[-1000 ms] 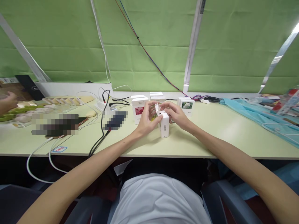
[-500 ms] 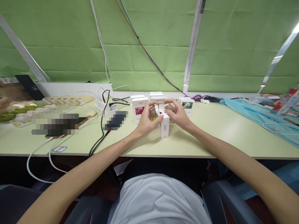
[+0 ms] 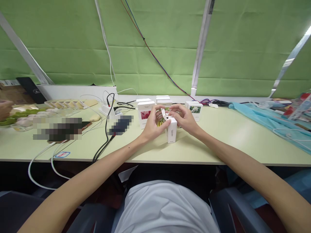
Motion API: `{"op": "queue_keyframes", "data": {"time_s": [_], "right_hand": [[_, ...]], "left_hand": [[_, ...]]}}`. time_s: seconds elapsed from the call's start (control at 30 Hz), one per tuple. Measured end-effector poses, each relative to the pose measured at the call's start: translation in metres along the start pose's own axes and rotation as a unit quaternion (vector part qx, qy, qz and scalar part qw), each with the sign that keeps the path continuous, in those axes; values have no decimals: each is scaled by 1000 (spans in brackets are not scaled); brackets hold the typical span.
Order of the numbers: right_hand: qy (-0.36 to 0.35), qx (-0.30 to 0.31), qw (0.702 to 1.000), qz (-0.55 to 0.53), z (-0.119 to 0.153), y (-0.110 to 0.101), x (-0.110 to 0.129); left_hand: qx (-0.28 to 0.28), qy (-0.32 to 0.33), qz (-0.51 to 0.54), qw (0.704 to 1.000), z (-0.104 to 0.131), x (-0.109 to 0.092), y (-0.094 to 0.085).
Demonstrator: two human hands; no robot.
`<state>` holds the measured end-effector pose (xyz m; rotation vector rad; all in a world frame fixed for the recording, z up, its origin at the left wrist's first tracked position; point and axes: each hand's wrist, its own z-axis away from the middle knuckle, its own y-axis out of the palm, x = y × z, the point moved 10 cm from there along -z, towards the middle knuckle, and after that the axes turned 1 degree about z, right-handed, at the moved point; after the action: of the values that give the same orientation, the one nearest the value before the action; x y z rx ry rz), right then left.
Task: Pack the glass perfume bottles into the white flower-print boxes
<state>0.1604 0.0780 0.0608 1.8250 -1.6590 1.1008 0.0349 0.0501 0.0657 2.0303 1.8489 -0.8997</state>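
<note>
The white box (image 3: 171, 132) stood unclosed, flap (image 3: 163, 113) raised; fingers of the left hand (image 3: 154, 125) grasped it, the right hand (image 3: 184, 119)'s hold unclear. Toward ten o'clock, the red-flower box (image 3: 145, 115) looked closed.

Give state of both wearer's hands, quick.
Left hand: holding the white box, thumb at its top edge.
Right hand: fingers bent at the box's top; grip can't be told.

The left hand (image 3: 155, 123) holds a white box (image 3: 171, 132) upright on the pale surface (image 3: 218, 142); the right hand (image 3: 183, 118) is at its open top. Flower-printed cartons (image 3: 143, 120) stand behind, cables (image 3: 107, 129) to the left.
</note>
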Motion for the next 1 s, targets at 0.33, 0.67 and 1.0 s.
{"op": "queue_keyframes", "data": {"time_s": [0.33, 0.67, 1.0], "right_hand": [[-14, 2, 1000, 7, -1, -1, 1], [-13, -9, 1000, 9, 0, -2, 1], [-41, -43, 998, -10, 1, -7, 9]], "left_hand": [[8, -3, -4, 1000, -1, 2, 1], [46, -41, -11, 998, -1, 11, 7], [63, -60, -29, 996, -2, 8, 12]]}}
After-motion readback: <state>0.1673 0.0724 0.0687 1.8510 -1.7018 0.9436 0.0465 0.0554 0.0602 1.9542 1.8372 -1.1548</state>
